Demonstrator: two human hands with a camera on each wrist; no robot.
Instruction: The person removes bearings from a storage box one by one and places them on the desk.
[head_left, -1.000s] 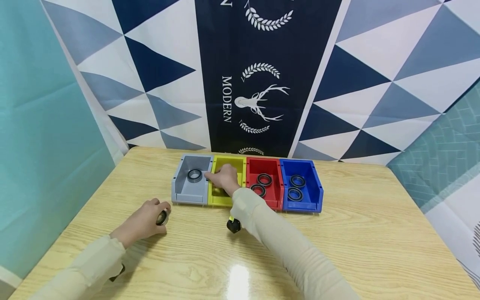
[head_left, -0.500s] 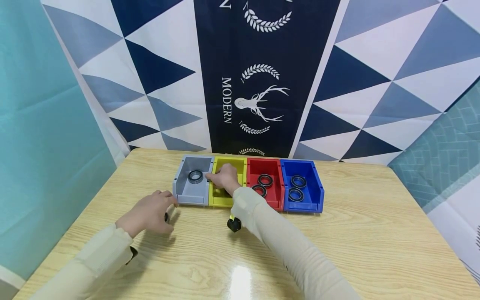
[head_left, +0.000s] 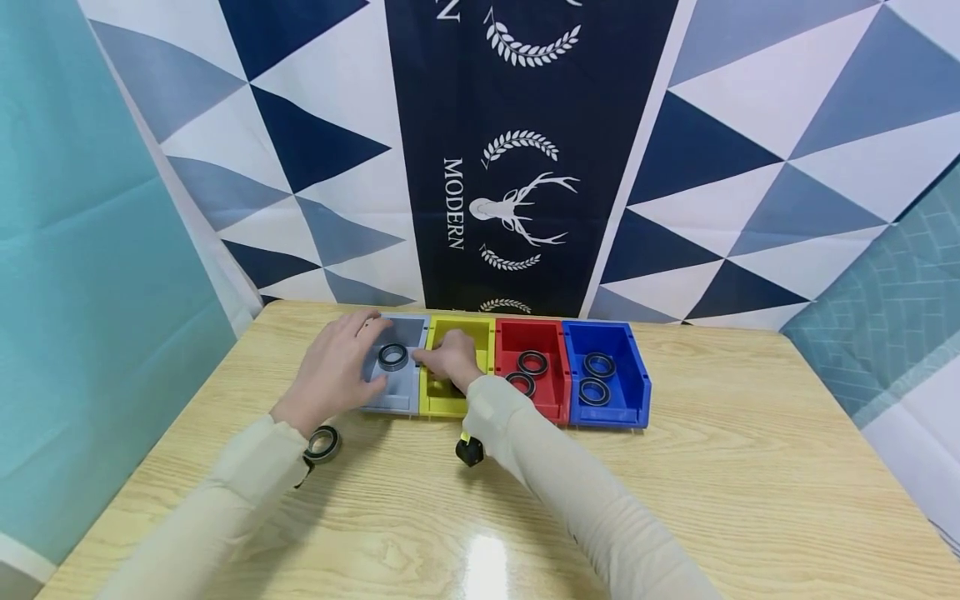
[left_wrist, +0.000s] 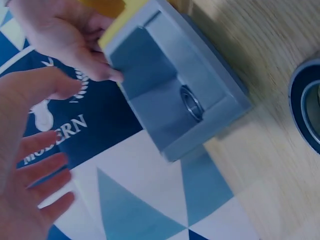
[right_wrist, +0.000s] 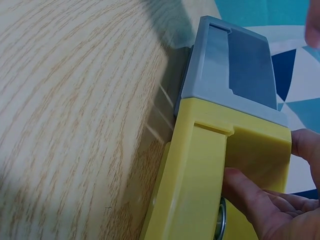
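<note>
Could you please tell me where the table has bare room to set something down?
The table is bare right of the blue bin and between the left sleeve and right sleeve. It is crowded around the gray bin, where the left hand hovers near a loose bearing, and at the yellow bin, with the right hand partly inside.

cream long sleeves [head_left: 573, 487]; black wrist device [head_left: 469, 452], yellow piece [head_left: 465, 437].

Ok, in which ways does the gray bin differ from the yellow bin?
The gray bin ends the row; the yellow bin sits between it and the red bin. The right hand reaches into the yellow bin, with only a fingertip at the gray bin's edge. The gray bin's ring shows whole; the yellow bin's ring only partly. Both are similarly shaped.
</note>
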